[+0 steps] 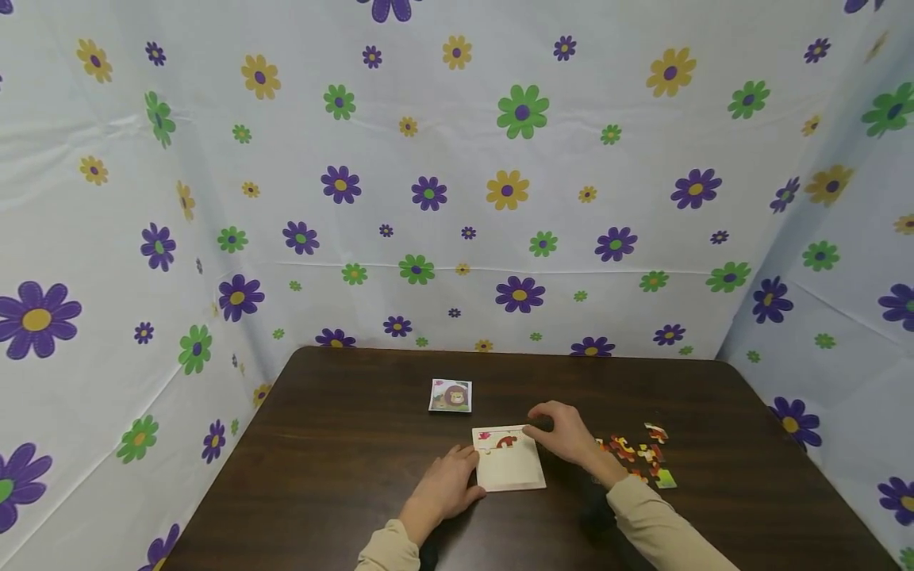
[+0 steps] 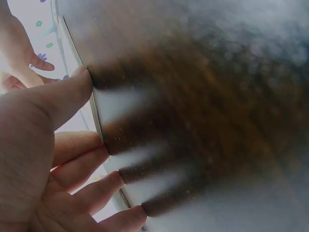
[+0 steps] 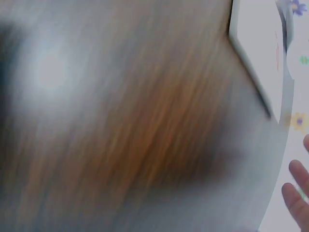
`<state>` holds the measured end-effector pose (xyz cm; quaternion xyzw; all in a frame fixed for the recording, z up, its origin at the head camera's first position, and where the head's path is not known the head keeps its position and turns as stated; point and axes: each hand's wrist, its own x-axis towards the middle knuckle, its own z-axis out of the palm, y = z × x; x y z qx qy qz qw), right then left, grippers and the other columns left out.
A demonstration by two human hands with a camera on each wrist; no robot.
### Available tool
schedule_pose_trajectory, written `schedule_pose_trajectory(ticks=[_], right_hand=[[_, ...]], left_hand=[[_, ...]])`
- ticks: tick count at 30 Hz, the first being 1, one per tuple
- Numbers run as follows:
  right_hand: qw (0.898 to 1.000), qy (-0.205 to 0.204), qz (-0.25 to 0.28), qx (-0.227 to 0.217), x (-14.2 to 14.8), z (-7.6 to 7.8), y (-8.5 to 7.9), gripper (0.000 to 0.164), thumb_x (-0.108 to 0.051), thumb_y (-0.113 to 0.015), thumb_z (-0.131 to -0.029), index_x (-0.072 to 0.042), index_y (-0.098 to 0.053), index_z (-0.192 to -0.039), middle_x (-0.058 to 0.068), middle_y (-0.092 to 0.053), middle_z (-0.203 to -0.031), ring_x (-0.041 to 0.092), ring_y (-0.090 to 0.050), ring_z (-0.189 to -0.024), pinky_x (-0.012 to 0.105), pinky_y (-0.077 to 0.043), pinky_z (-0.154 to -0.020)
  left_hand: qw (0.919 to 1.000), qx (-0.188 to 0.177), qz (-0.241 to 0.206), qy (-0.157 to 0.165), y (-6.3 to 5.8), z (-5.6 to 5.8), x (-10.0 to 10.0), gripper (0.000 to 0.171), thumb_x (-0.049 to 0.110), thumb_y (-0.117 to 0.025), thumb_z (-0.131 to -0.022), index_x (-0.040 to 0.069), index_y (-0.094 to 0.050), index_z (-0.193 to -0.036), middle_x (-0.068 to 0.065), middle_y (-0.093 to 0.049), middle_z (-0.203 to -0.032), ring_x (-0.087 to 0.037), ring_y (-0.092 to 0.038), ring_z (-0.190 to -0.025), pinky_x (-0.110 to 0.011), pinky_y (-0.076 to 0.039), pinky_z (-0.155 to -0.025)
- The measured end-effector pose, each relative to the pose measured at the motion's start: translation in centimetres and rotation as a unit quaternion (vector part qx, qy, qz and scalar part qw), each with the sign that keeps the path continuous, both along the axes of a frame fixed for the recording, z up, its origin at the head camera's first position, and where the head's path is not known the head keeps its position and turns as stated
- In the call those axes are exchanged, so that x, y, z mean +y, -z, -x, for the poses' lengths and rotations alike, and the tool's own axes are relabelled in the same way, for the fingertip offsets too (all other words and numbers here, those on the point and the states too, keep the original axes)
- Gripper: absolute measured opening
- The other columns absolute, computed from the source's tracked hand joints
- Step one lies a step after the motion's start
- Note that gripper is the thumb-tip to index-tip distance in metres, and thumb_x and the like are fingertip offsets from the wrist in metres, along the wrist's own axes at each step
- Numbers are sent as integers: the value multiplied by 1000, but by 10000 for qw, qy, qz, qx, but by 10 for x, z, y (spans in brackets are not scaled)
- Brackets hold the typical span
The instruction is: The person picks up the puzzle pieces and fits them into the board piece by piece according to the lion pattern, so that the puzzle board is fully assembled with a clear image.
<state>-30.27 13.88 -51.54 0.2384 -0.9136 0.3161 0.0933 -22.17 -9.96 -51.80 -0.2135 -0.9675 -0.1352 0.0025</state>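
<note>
A square, pale jigsaw board [image 1: 510, 469] lies on the table, with a few coloured pieces [image 1: 505, 442] along its far side. My left hand [image 1: 441, 485] rests at the board's left side, fingers extended; its fingertips [image 2: 99, 140] touch down in the left wrist view. Over the board's far right corner is my right hand [image 1: 566, 434], its fingers loosely bent and nothing visible in them. In the right wrist view the board [image 3: 258, 46] is apart from the visible fingers [image 3: 297, 198]. Whether the right thumb touches the board I cannot tell.
Several loose jigsaw pieces [image 1: 650, 454] lie right of the right wrist, partly hidden by it. Beyond the board sits a small square lion picture [image 1: 451, 396]. The dark wooden table [image 1: 343, 444] is enclosed by a flower-patterned cloth [image 1: 457, 301].
</note>
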Motion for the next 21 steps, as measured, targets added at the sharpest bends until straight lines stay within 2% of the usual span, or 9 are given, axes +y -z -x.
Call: schedule_pose_trajectory(ticks=[5,11,21], right_hand=[[10000,57,-65,9,22,3,-3,32,-25,-75,-83,-4,-70,-106,10,-68,-108,32,-62,-104,51,-48,-90],[9996,219,-29,174,46,7,-4,37,-27,-75,-83,-2,-69,-108,14,-67,-109,35,-62,-104,54,-47,-89],[9975,560,-327,284,91,7,4,34,-25,-74,-84,0,-68,-107,19,-66,-110,40,-60,-104,57,-46,-88]], left_hand=[[10000,-31,-46,-15,-2,-1,0,40,33,-75,-81,7,-62,-109,-10,-59,-130,-34,-54,-120,-58,-48,-86],[10000,-51,-61,-34,-2,0,1,41,34,-75,-81,7,-62,-110,-10,-58,-130,-34,-53,-120,-58,-47,-87],[9999,-50,-101,-47,-1,0,0,41,33,-76,-80,7,-63,-110,-10,-59,-129,-36,-54,-119,-58,-47,-86]])
